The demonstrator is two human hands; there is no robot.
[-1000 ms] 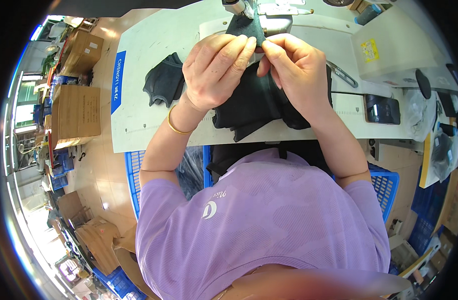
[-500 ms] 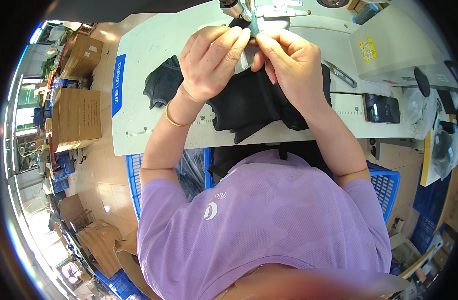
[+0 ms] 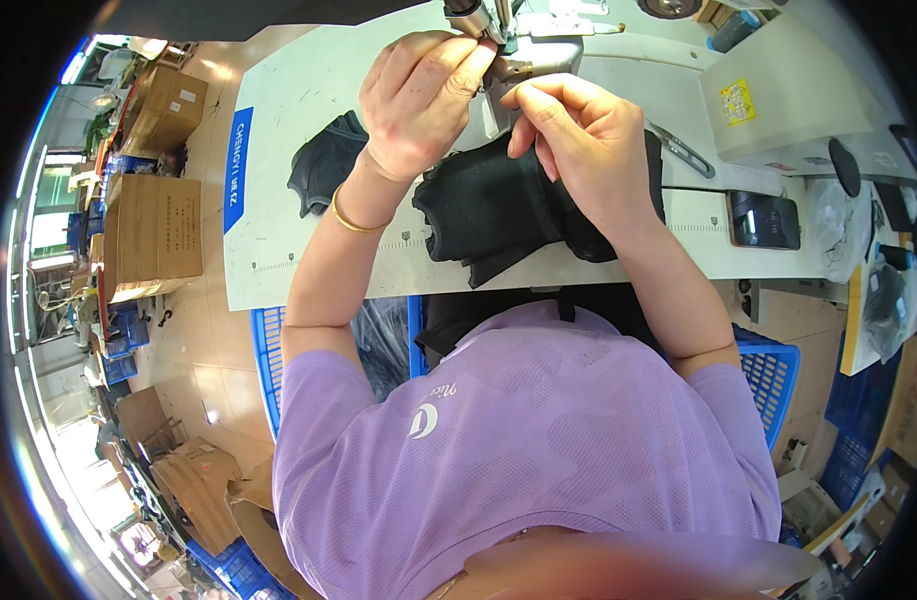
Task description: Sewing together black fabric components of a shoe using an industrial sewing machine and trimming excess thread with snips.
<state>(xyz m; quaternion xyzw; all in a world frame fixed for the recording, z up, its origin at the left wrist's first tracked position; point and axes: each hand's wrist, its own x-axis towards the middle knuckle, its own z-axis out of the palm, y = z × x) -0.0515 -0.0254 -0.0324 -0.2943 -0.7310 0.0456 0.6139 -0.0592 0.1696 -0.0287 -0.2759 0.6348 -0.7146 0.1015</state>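
At the sewing machine's needle area [image 3: 489, 22], my left hand [image 3: 416, 108] is closed in a pinch. A small dark piece of cloth shows at its fingertips, mostly hidden by the fingers and the machine's metal parts. My right hand [image 3: 587, 135] hangs just right of the machine's narrow arm [image 3: 539, 62], thumb and forefinger pressed together; whatever they hold, if anything, is too small to make out. Below the hands lies a folded black fabric piece [image 3: 489, 210], partly covered by the right hand and wrist. A smaller black fabric piece [image 3: 327, 165] lies left of my left wrist.
Metal snips [image 3: 682, 150] and a dark phone [image 3: 765, 219] lie right of my right hand on the white sewing table [image 3: 279, 245]. The machine's pale housing [image 3: 794, 95] stands far right. Blue baskets [image 3: 771, 375] flank me below the table edge. Cardboard boxes [image 3: 157, 235] stand on the left.
My right hand has come away from the needle area, slightly down and right. My left hand has shifted up toward the needle. The dark cloth between the hands is now mostly out of sight.
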